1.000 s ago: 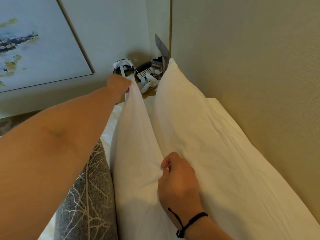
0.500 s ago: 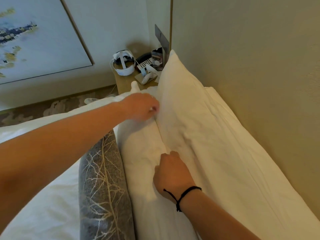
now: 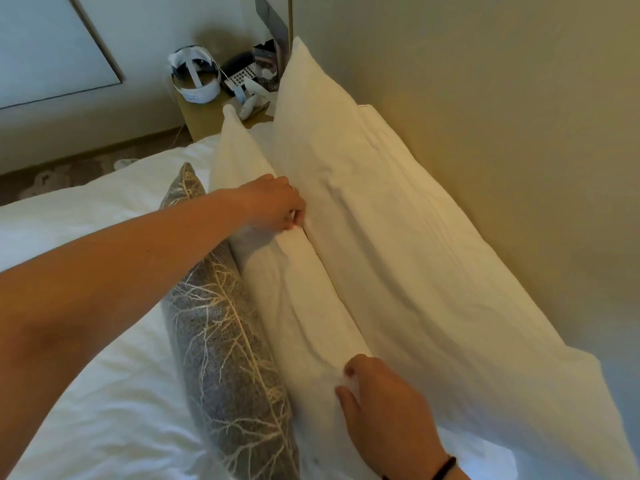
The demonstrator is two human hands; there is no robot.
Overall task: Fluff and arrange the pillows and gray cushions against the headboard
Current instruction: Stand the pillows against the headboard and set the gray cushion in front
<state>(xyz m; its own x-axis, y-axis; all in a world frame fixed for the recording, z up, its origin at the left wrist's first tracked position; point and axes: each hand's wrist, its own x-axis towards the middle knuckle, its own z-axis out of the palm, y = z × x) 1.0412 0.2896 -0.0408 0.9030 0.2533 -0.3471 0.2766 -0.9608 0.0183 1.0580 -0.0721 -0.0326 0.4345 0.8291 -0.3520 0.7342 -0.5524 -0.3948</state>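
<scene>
pillows lined up along the headboard

the back pillow (image 3: 398, 237) leans on the headboard (image 3: 502, 133). the front pillow (image 3: 294, 306) stands touching it, gray cushion (image 3: 221, 341) pressed against its bed side. left hand (image 3: 273, 206) pinches the front pillow's top edge; right hand (image 3: 388, 407) has its fingers closed on that edge nearer the camera. open duvet (image 3: 86, 410) lies to the left.

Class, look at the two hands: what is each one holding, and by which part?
Both grip the front white pillow along its top edge: the left hand pinches it toward the far end, the right hand pinches the fabric at the near end.
</scene>
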